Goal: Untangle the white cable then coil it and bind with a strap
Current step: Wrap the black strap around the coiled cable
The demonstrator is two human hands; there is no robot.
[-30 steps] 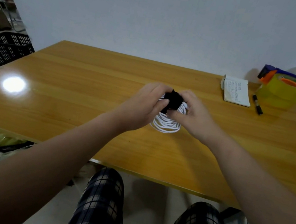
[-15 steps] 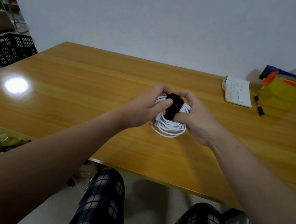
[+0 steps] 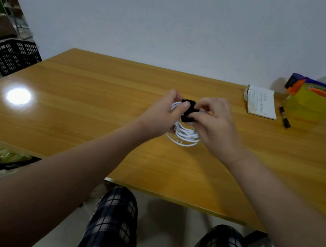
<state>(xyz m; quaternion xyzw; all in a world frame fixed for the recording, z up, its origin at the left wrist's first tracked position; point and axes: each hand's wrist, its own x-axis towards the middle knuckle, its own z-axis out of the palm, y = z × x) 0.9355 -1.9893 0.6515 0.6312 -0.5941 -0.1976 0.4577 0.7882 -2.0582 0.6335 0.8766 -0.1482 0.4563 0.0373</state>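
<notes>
No writing could be read. The white booklet (image 3: 261, 102) at the far right of the table (image 3: 98, 91) bore several lines of dark print on its cover, too small and blurred to make out.

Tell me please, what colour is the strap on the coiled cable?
Black; the strap shows best in the head view, around the white cable.
</notes>
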